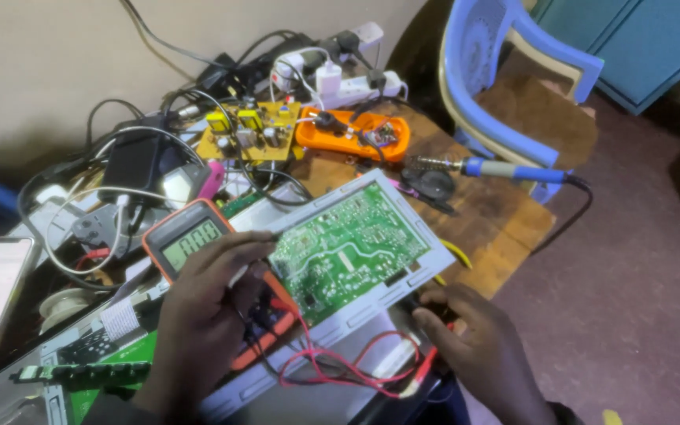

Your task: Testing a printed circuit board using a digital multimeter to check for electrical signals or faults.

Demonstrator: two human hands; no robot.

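The green circuit board lies in its grey frame near the middle of the bench, its long axis running from the near left toward the far right edge. The left hand is the nearer, fingers pinched together on a thin probe at the board's left edge beside the orange multimeter. The right hand rests at the near right corner of the frame, fingers curled around a dark probe.

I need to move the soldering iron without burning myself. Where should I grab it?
Take the soldering iron by its blue handle, coming from the right, the cord end. It lies nearly level on the table with its metal tip pointing left toward the stand, so keep off that end.
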